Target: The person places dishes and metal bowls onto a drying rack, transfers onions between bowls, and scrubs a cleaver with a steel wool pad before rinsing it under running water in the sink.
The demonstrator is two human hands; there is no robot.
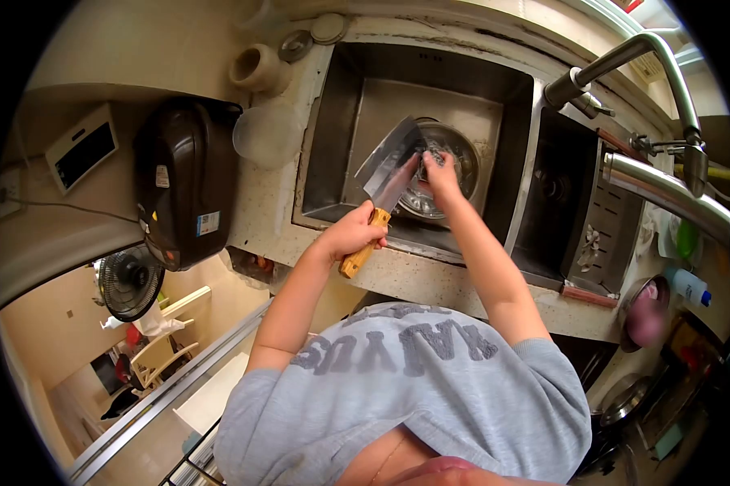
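My left hand (351, 233) is wrapped round the wooden handle of a kitchen cleaver (391, 172). Its broad metal blade points up and away over the sink (381, 93), and part of it shines with reflections. Close to the blade's far end, my right hand (441, 180) has its fingers drawn together. Greyish, glinting stuff shows at those fingertips, but I cannot make out what they hold. Below both hands, a round metal bowl (469, 154) stands on the sink bottom, partly hidden by the blade and my right hand.
A tall faucet (665, 44) arches at the right, above a smaller basin (553, 178) with a slotted metal tray (612, 219). Left of the sink are a translucent lid (268, 134), a beige jar (257, 68) and a dark appliance (188, 182). A blue bottle (687, 286) stands far right.
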